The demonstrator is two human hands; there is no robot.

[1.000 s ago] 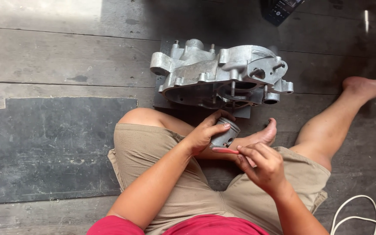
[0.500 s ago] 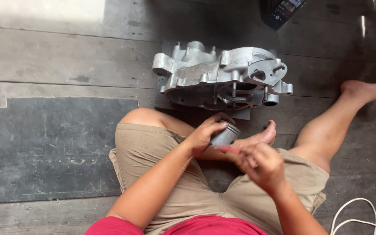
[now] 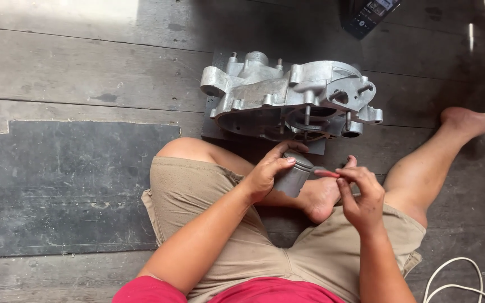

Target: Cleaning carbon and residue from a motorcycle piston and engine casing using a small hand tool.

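While the person sits on the plank floor (image 3: 85, 73), the left hand (image 3: 266, 173) grips a grey piston (image 3: 294, 174) over the lap; the right hand (image 3: 361, 196) pinches a red-handled tool (image 3: 328, 173) at its side, near the aluminium engine casing (image 3: 287, 101).

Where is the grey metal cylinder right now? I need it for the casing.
In the head view, near centre, the grey metal cylinder sits in the left hand, just below the aluminium engine casing and above the person's foot.
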